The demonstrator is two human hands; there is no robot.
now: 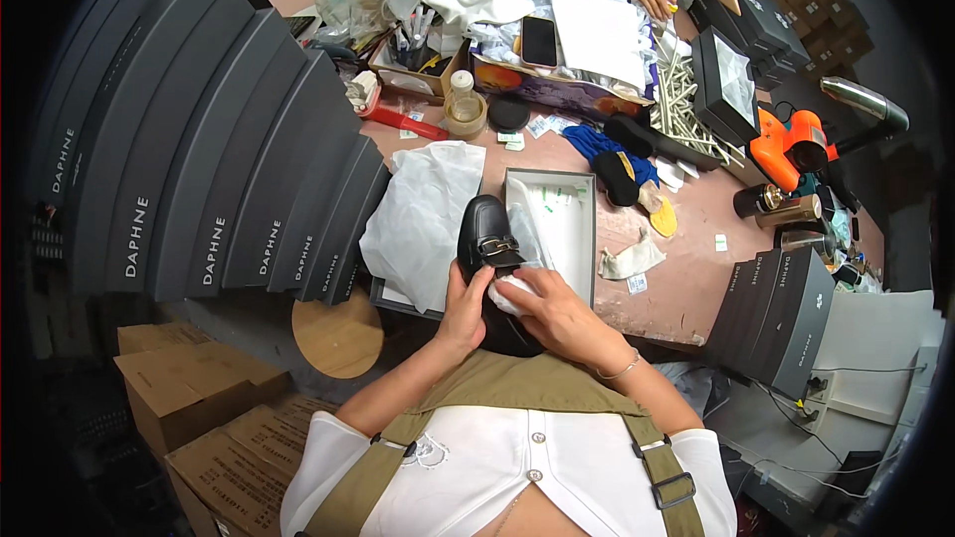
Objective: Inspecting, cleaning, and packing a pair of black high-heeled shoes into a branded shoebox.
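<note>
Black shoe (478, 221) with metal trim: one, hand-held.
Left grip (464, 312) clamped on the shoe's side; right grip (559, 316) closed on a white wad (508, 294) at its opening. Shoe before the body, toe away, between white sheet (420, 229), left, and open box (594, 239), right; pinkish surface (686, 273) beyond.

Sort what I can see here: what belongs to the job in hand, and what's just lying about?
Job in hand:
black shoe, held by the left fingers
white wad, under the right fingers
open grey box, probably

Lying about, apparently:
phone
blue cloth
orange tool
</note>
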